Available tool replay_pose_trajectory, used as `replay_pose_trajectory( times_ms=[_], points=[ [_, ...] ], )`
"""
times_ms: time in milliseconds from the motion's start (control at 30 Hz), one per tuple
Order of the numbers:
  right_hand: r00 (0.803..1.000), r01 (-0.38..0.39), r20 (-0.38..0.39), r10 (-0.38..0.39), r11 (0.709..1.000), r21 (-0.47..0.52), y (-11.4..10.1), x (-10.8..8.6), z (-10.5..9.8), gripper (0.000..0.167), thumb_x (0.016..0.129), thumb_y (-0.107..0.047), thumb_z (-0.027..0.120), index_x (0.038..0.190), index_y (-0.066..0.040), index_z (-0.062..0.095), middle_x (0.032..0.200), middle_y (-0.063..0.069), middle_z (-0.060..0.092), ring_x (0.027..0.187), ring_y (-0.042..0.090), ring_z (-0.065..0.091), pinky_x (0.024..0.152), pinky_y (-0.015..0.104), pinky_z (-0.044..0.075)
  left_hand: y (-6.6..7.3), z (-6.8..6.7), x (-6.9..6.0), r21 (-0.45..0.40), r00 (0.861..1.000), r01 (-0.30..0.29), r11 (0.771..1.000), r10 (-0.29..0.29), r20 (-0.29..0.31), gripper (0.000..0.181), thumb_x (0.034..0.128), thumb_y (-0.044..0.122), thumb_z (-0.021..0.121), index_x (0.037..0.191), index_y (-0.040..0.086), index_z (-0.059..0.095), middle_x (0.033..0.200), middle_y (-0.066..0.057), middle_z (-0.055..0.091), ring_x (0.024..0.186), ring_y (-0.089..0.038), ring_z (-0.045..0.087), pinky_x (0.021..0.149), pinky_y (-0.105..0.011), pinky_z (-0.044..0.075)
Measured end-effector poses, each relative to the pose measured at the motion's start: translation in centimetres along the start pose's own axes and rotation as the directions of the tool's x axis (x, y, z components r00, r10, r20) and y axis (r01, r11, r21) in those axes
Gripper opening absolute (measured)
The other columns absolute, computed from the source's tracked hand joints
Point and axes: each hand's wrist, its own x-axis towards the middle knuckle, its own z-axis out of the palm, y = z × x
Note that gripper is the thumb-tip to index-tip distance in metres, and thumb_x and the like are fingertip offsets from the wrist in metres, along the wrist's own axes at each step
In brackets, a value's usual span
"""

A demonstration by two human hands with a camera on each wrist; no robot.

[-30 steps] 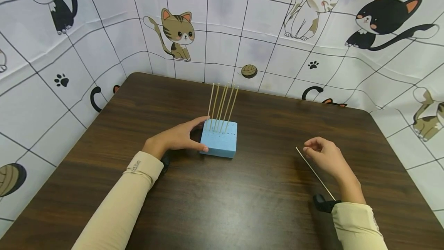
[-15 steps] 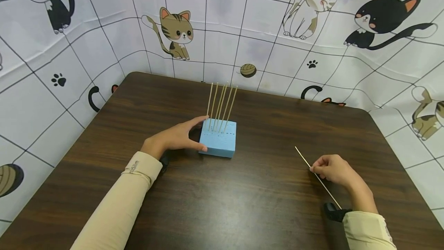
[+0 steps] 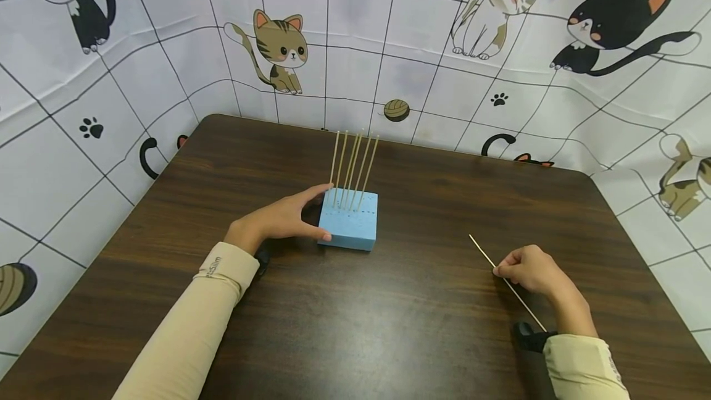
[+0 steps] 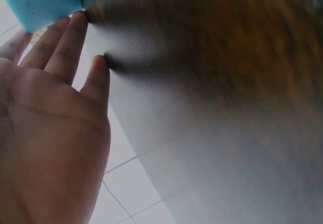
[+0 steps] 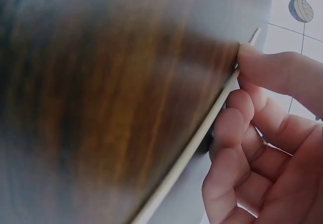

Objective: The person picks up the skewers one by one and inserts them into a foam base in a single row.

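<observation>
A light blue foam block (image 3: 349,222) with small holes in its top stands left of the table's middle. Several thin wooden skewers (image 3: 351,171) rise from its back part, leaning slightly right. My left hand (image 3: 278,220) holds the block from its left side, thumb at the front corner and index finger at the back. In the left wrist view, the fingertips meet the blue block (image 4: 48,2). On the right, one loose wooden skewer (image 3: 521,301) lies slanted on the table. My right hand (image 3: 530,271) pinches it between thumb and fingers; in the right wrist view its tapered end shows past the thumb.
The dark wooden table (image 3: 355,313) fills the lower view. Behind it hangs a white sheet (image 3: 355,66) with a grid and cartoon cats. Black wrist cameras (image 3: 528,337) sit by both cuffs.
My right hand has come down and back toward the body and taken the loose skewer between thumb and fingers. My left hand and the block keep their places.
</observation>
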Motion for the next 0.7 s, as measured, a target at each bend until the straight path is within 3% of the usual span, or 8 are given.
replay_pose_trajectory(
  times_ms=[200,400,700],
  points=[
    [0.999,0.048,-0.012,-0.048,0.999,-0.008,0.0,-0.2,-0.2,0.019,0.092,-0.02,0.065,0.084,-0.004,0.07,0.075,0.0,0.061,0.07,0.017,0.053,0.064,0.033,0.043,-0.1,0.1,0.1,-0.009,1.0,-0.011,1.0,0.011,0.002,0.109,0.0767,0.052,0.081,0.16,0.026,0.016,0.164,-0.005,0.022,0.149,-0.029,0.025,0.116,-0.057,0.026],
    [0.989,0.128,-0.088,-0.123,0.99,0.055,-0.5,-0.5,-0.7,0.015,0.096,-0.016,0.06,0.095,-0.002,0.067,0.079,0.003,0.062,0.071,0.017,0.054,0.064,0.032,0.044,-0.3,0.0,0.1,-0.008,1.0,-0.015,1.0,0.015,-0.002,0.109,0.0768,0.053,0.081,0.16,0.027,0.016,0.164,-0.005,0.022,0.149,-0.029,0.025,0.116,-0.057,0.026],
    [0.936,0.272,-0.252,-0.247,0.96,0.069,-2.9,0.0,-1.2,0.025,0.097,-0.02,0.065,0.112,-0.001,0.069,0.097,0.011,0.072,0.083,0.014,0.061,0.068,0.024,0.049,-0.2,0.1,0.2,-0.009,1.0,-0.009,1.0,0.009,0.001,0.109,0.0765,0.053,0.082,0.16,0.027,0.016,0.164,-0.003,0.021,0.149,-0.028,0.024,0.116,-0.056,0.025]
  ],
)
